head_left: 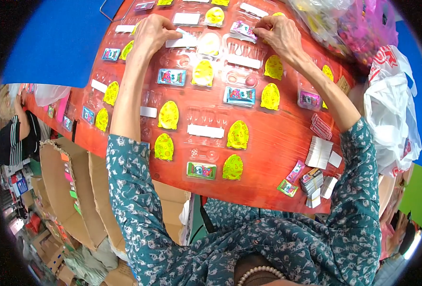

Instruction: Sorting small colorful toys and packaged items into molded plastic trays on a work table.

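Note:
Both my arms reach toward the far part of a red table [277,143]. My left hand [150,34] pinches a small white paper strip [187,35] above a clear plastic tray. My right hand [282,35] has its fingertips closed on the edge of a small pink and purple packet [243,28], over another clear tray. Between the hands lies a yellow egg-shaped piece [209,44], bright with glare. Closer to me, clear trays hold a blue packet [171,76], another blue packet [239,96], a green packet [201,170] and a white strip [205,131], beside several yellow printed pieces [168,115].
At the right front lie stacked white cards [318,152], a bundle of small cards [312,181] and loose packets [287,188]. White plastic bags [390,114] and a pink bag [368,28] crowd the right edge. Cardboard boxes [72,190] stand below left; another person [17,136] is at far left.

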Demonstrator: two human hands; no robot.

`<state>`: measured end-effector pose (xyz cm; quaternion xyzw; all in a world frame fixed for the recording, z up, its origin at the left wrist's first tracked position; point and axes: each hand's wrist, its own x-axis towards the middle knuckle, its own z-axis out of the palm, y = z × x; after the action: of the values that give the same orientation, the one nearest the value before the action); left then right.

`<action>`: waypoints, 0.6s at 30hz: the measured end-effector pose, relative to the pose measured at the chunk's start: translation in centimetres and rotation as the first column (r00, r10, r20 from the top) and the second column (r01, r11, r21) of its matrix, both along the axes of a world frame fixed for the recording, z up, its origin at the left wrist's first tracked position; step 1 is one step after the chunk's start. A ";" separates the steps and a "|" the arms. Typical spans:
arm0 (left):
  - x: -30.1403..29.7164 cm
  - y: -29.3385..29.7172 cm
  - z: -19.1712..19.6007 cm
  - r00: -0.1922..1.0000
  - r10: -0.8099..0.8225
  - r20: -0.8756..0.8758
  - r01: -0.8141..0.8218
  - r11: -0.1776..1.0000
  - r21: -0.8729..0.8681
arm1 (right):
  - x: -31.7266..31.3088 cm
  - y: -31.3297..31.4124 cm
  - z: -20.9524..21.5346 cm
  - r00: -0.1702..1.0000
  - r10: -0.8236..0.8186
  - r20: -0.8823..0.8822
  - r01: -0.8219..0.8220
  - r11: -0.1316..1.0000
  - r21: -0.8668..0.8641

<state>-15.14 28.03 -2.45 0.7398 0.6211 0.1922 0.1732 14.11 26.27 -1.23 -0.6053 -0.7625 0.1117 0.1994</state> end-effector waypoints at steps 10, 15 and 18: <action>-1.1 0.6 -0.8 0.916 0.042 0.400 0.034 0.983 -0.181 | -0.3 -0.4 0.2 0.998 0.022 -0.055 -0.018 0.997 0.078; -1.9 0.1 1.2 0.783 0.225 0.580 -0.097 0.965 -0.243 | -0.8 -1.0 0.9 0.997 0.028 -0.069 -0.022 0.996 0.090; -1.2 0.9 1.4 0.782 0.253 0.570 -0.129 0.960 -0.249 | -1.3 -1.3 1.2 0.997 0.038 -0.063 -0.033 0.996 0.085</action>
<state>-16.38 28.94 -1.06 0.5538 0.6227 0.3692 0.4114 12.82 24.98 -0.03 -0.5788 -0.7703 0.1027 0.2473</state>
